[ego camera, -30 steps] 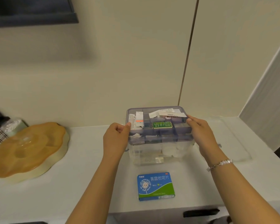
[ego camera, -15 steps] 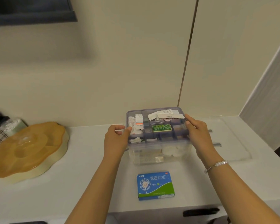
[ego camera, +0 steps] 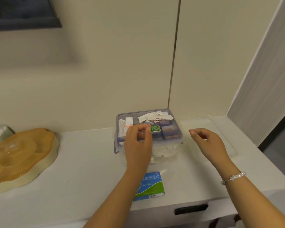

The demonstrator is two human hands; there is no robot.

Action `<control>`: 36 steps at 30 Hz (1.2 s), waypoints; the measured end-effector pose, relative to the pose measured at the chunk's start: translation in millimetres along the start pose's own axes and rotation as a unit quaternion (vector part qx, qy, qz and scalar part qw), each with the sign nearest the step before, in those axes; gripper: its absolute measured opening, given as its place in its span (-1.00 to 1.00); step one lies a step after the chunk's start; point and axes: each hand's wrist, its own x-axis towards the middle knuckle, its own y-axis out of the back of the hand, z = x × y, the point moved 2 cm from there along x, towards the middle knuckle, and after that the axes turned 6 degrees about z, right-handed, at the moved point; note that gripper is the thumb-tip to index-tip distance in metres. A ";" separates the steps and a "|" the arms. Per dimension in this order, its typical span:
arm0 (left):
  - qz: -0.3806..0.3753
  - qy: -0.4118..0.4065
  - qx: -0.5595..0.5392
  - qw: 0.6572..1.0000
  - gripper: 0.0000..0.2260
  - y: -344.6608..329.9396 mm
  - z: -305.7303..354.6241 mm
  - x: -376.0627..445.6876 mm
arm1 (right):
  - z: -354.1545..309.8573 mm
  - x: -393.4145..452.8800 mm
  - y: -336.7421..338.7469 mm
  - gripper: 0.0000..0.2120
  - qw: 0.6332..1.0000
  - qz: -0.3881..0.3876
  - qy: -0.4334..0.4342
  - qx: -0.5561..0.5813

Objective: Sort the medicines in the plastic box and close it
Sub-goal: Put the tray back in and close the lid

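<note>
Our left hand (ego camera: 138, 142) hovering over the plastic box (ego camera: 174, 139), fingers loosely curled, grasping nothing we can see, right hand (ego camera: 207, 142) relaxed and empty just right of it, blue-green medicine packet (ego camera: 152, 186) nearer us on the white counter (ego camera: 81, 170), amber tray (ego camera: 18, 157) far left.

plastic box (ego camera: 174, 146): clear walls, grey-lilac tray on top
small pack (ego camera: 155, 128) in tray: green
medicine carton (ego camera: 152, 186): blue and green, white lettering
dish (ego camera: 15, 155): amber lid, cream base
counter (ego camera: 82, 170): white
bracelet (ego camera: 234, 176): pale beads
</note>
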 end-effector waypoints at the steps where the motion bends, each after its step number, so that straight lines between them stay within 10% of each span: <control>1: -0.018 -0.001 -0.011 1.000 -0.93 -6.9 2.8 -6.8 | 6.1 -1.0 6.8 -0.85 1.000 -0.015 -0.016 -0.005; 11: -0.258 0.119 -0.046 0.958 -0.93 -74.5 -2.3 -68.3 | 65.6 -11.2 50.3 -0.81 0.960 -0.198 -0.070 -0.186; 22: -0.308 0.190 0.004 0.932 -0.94 -109.4 -20.0 -86.1 | 69.1 -5.4 61.9 -0.92 0.952 -0.179 -0.025 -0.248; 36: -0.262 0.080 -0.131 0.953 -0.70 -110.5 36.2 -63.7 | -1.4 -27.7 96.2 -0.96 0.983 0.145 0.098 -0.050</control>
